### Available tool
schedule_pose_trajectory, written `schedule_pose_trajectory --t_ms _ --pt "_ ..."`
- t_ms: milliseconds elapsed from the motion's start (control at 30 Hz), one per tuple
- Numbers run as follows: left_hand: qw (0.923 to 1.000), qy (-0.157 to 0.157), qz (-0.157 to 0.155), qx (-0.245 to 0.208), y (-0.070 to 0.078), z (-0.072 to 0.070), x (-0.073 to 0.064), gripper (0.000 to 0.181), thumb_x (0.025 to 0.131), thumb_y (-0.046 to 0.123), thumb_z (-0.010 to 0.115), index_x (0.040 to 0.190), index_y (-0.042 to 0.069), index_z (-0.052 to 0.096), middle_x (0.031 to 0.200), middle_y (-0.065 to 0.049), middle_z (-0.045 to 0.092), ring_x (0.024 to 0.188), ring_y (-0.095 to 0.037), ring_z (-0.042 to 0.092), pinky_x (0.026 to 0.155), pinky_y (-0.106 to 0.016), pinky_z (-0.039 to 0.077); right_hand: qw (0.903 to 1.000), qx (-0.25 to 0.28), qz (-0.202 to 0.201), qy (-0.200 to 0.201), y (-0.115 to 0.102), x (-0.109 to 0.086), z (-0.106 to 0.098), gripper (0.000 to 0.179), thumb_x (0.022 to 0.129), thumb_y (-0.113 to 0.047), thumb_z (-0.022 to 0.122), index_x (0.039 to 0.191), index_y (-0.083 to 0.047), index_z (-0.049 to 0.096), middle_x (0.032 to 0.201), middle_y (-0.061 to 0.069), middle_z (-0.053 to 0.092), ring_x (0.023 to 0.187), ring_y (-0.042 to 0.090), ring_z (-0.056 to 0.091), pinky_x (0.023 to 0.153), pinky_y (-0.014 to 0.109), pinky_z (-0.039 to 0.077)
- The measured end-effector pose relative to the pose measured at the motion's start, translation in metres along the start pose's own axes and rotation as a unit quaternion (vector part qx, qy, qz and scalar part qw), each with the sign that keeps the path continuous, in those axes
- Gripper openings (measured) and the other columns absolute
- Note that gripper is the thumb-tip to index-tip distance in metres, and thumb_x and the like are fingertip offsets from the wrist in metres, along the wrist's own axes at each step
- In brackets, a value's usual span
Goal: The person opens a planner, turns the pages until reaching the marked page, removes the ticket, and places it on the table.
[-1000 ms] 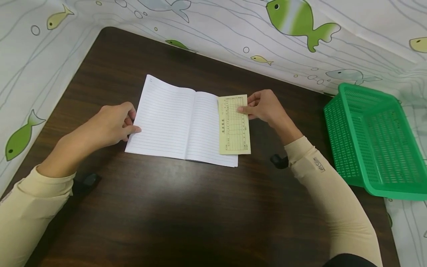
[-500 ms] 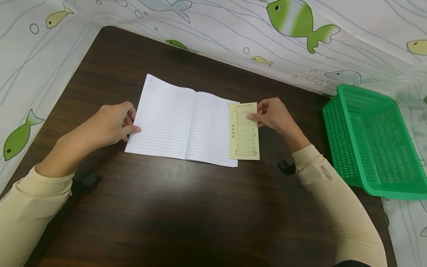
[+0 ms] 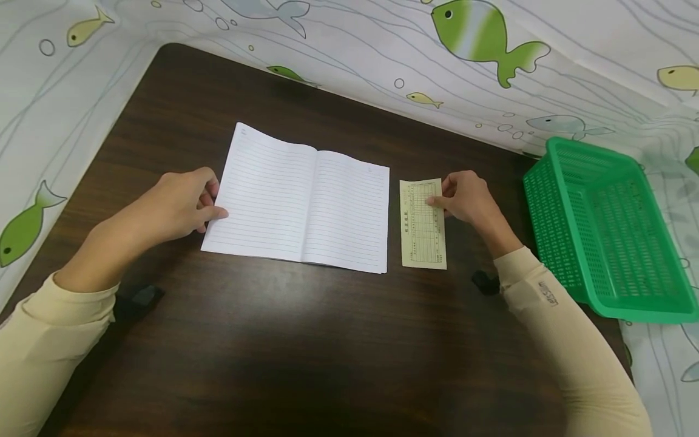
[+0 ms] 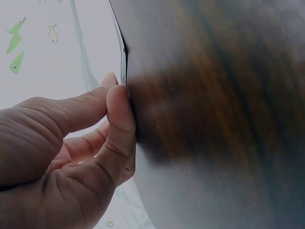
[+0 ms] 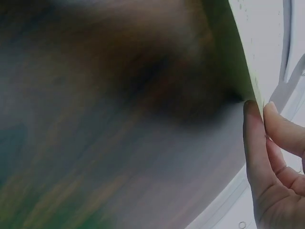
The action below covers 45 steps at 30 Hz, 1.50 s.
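Note:
An open notebook (image 3: pixel 306 206) with white lined pages lies on the dark wooden table. My left hand (image 3: pixel 182 203) pinches the notebook's left edge between thumb and fingers; the left wrist view shows the thin page edge (image 4: pixel 123 62) there. To the right of the notebook is a pale yellow printed form (image 3: pixel 423 224), a slip with a ruled grid. My right hand (image 3: pixel 464 194) pinches its right edge, thumb on top and fingers beneath. In the right wrist view the form (image 5: pixel 245 62) stands out above the table surface, its greenish underside showing.
A green plastic basket (image 3: pixel 628 243) stands at the table's right side, just beyond my right hand. White fabric with fish prints (image 3: pixel 349 54) rises along the back and left edges of the table (image 3: pixel 306 364).
My right hand has moved right and toward me with the yellow form, from over the notebook's right page to beside it. The left hand keeps its grip on the notebook's edge.

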State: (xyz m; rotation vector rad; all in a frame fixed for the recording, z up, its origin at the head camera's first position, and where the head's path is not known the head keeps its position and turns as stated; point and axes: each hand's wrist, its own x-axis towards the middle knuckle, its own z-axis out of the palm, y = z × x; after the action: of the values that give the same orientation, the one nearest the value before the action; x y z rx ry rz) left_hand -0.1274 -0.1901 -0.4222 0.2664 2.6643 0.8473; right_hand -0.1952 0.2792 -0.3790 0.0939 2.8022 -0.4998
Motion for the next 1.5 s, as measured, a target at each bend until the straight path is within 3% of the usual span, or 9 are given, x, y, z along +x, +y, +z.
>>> schedule_pose_trajectory --t_ms 400,600,767,1033,1267,1500 --pt "1.0000 0.000 0.004 0.005 -0.002 0.000 0.000 0.036 0.097 0.007 0.079 0.114 -0.008 0.051 0.096 -0.026 0.066 0.065 -0.019 0.070 0.059 -0.037 0.050 0.9995 -0.027 0.008 0.013 0.019 -0.001 -0.004 0.035 0.100 -0.021 0.079 0.112 0.008 0.065 0.109 0.029 0.072 0.085 0.039 0.079 0.074 0.044 0.065" --pt "1.0000 -0.002 0.007 0.004 -0.002 0.000 0.000 0.035 0.097 0.007 0.078 0.115 -0.008 0.051 0.097 -0.026 0.066 0.066 -0.020 0.070 0.060 -0.037 0.050 0.9964 -0.073 0.016 0.038 0.027 -0.005 -0.004 0.035 0.100 -0.024 0.077 0.112 0.008 0.067 0.104 0.027 0.071 0.077 0.032 0.070 0.060 0.034 0.053" --pt "1.0000 -0.003 0.009 0.000 -0.002 0.001 0.000 0.031 0.099 0.006 0.076 0.113 -0.008 0.052 0.096 -0.026 0.066 0.066 -0.020 0.070 0.059 -0.037 0.052 0.9942 -0.093 0.019 0.050 0.028 -0.007 -0.003 0.043 0.100 -0.025 0.077 0.122 0.009 0.062 0.107 0.028 0.067 0.083 0.034 0.064 0.064 0.040 0.051" --pt "1.0000 -0.003 0.004 -0.002 -0.002 0.001 -0.001 0.033 0.098 0.007 0.077 0.114 -0.007 0.052 0.097 -0.026 0.066 0.068 -0.020 0.069 0.060 -0.037 0.052 0.9918 -0.095 0.024 0.082 0.025 -0.008 -0.001 0.059 0.095 -0.023 0.081 0.132 0.008 0.047 0.122 0.031 0.055 0.100 0.043 0.055 0.084 0.057 0.053" --pt "1.0000 -0.003 0.006 0.001 -0.001 0.000 -0.001 0.034 0.098 0.007 0.077 0.115 -0.008 0.051 0.097 -0.026 0.065 0.067 -0.019 0.069 0.060 -0.037 0.052 0.9918 -0.101 0.044 0.066 0.025 -0.007 -0.002 0.061 0.095 -0.028 0.081 0.131 0.006 0.044 0.111 0.032 0.061 0.090 0.041 0.060 0.075 0.051 0.053" --pt "1.0000 -0.004 0.004 -0.002 0.000 0.001 -0.001 0.033 0.098 0.007 0.077 0.114 -0.007 0.051 0.097 -0.025 0.065 0.066 -0.019 0.069 0.060 -0.037 0.051 0.9917 -0.116 0.041 0.038 0.022 -0.004 -0.004 0.054 0.098 -0.027 0.077 0.130 0.006 0.049 0.116 0.032 0.063 0.091 0.041 0.060 0.076 0.050 0.054"
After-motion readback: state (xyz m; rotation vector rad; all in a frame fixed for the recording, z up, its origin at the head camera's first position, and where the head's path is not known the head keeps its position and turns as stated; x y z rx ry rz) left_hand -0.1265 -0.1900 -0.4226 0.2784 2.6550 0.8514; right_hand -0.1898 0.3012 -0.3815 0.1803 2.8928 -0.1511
